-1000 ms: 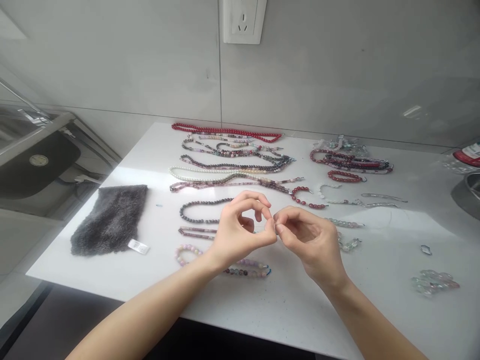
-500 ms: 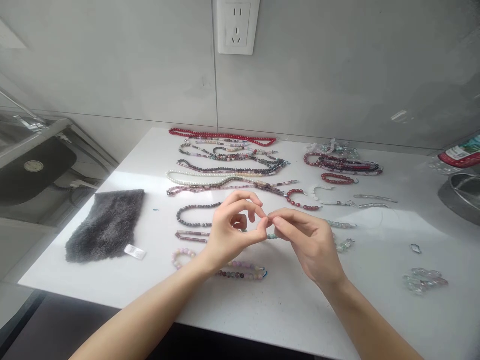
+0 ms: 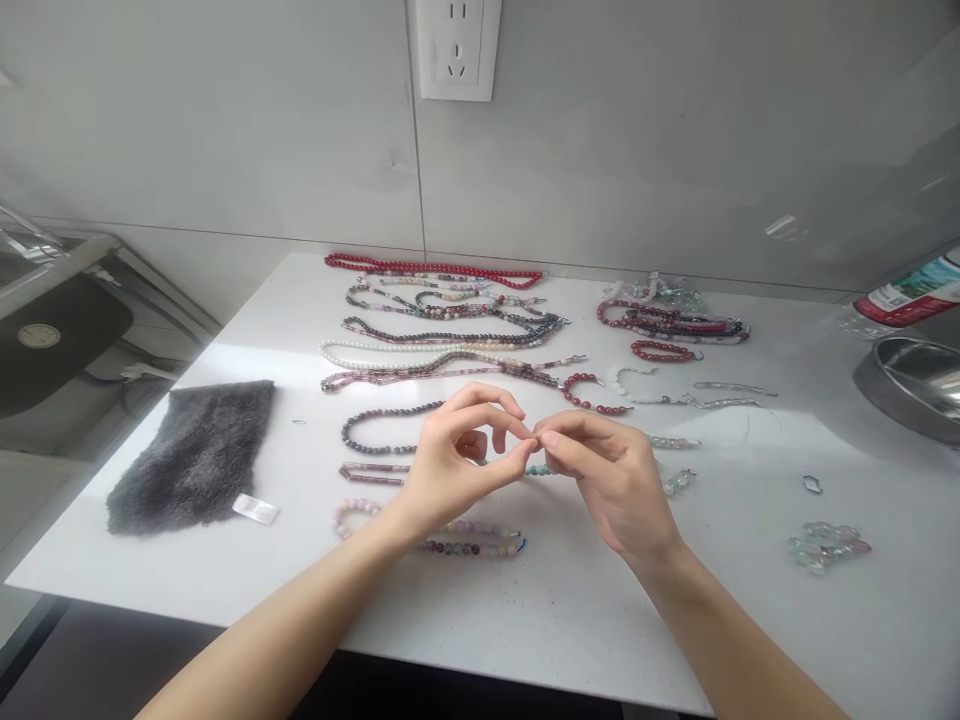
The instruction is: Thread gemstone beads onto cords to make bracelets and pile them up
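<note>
My left hand [image 3: 466,450] pinches thumb and forefinger together above the middle of the white table. Its fingertips meet those of my right hand [image 3: 611,475], which is also closed in a pinch. Whatever lies between the fingertips is too small to make out. Below and behind the hands, a strand of turquoise beads [image 3: 538,469] shows in part. Close to my left hand lie a dark bead strand [image 3: 375,443], a strand of brown tube beads [image 3: 375,480] and a pastel and dark bead strand [image 3: 480,548], each partly covered by the hand or forearm.
Several bead strands, including a red one [image 3: 435,268], lie along the back of the table [image 3: 570,610]. A grey fluffy cloth [image 3: 195,455] is at the left. Clear beads [image 3: 829,548], a metal bowl [image 3: 911,385] and a labelled bottle [image 3: 911,295] are at the right.
The view has shifted slightly, so the table and its contents appear a little further left. Both hands keep their fingertip-to-fingertip pinch, with only slight finger movement.
</note>
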{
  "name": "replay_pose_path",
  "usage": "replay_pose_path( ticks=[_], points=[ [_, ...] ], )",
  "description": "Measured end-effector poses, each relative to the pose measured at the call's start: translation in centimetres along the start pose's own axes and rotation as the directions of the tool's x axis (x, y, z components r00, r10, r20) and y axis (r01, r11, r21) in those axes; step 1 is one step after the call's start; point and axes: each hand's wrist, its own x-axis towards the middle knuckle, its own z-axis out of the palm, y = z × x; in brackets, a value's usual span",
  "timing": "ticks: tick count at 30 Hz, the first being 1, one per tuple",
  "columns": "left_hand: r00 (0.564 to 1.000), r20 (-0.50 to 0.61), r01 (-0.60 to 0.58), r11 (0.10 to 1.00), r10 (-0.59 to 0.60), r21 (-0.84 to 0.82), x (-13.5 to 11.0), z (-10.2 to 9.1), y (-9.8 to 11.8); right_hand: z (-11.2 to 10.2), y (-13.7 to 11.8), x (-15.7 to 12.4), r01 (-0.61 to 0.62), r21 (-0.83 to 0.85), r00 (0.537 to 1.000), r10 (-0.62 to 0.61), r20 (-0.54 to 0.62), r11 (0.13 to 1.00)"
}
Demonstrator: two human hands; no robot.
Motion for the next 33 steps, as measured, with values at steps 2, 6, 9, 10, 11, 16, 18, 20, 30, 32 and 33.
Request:
replay_pose_path(
  ticks=[2,6,9,10,11,16,18,20,30,32,33],
  points=[
    [0.999,0.011,0.033,0.999,-0.033,-0.026,0.0,0.0,0.0,0.0,0.1,0.0,0.018,-0.001,0.999,-0.018,-0.027,1.0],
    [0.995,0.022,0.1,0.992,-0.099,-0.071,0.0,0.0,0.1,0.2,0.2,0.0,0.019,-0.011,0.999,-0.019,-0.026,1.0],
    [0.991,0.012,0.136,0.987,-0.136,-0.086,0.0,0.0,0.3,0.4,0.1,0.0,0.016,-0.024,1.0,-0.016,-0.019,1.0],
    [0.99,0.009,0.144,0.986,-0.144,-0.086,0.1,0.0,0.4,0.4,0.0,0.0,0.022,-0.027,1.0,-0.022,-0.014,0.999],
    [0.989,0.007,0.146,0.986,-0.146,-0.085,0.1,0.0,0.5,0.5,0.0,-0.1,0.031,-0.031,0.999,-0.031,-0.009,0.999],
    [0.988,0.053,0.145,0.988,-0.142,-0.059,0.1,0.0,0.8,0.5,0.0,-0.3,0.089,-0.108,0.995,-0.093,-0.027,0.99],
    [0.984,0.075,0.166,0.985,-0.162,-0.044,0.2,0.1,0.8,0.5,0.3,-0.4,0.112,-0.149,0.992,-0.121,-0.048,0.982],
    [0.975,0.101,0.201,0.979,-0.196,-0.041,0.3,0.1,0.8,0.5,0.5,-0.4,0.143,-0.182,0.986,-0.156,-0.064,0.973],
    [0.925,0.159,0.358,0.931,-0.345,-0.064,0.6,0.1,0.4,0.6,1.2,-0.3,0.391,-0.405,0.902,-0.431,-0.008,0.827],
    [0.909,0.156,0.401,0.913,-0.385,-0.082,0.7,0.1,0.5,0.6,1.2,-0.4,0.466,-0.465,0.862,-0.505,0.047,0.752],
    [0.904,0.154,0.415,0.905,-0.398,-0.096,0.7,0.1,0.6,0.7,1.1,-0.4,0.499,-0.484,0.842,-0.534,0.075,0.719]
  ],
)
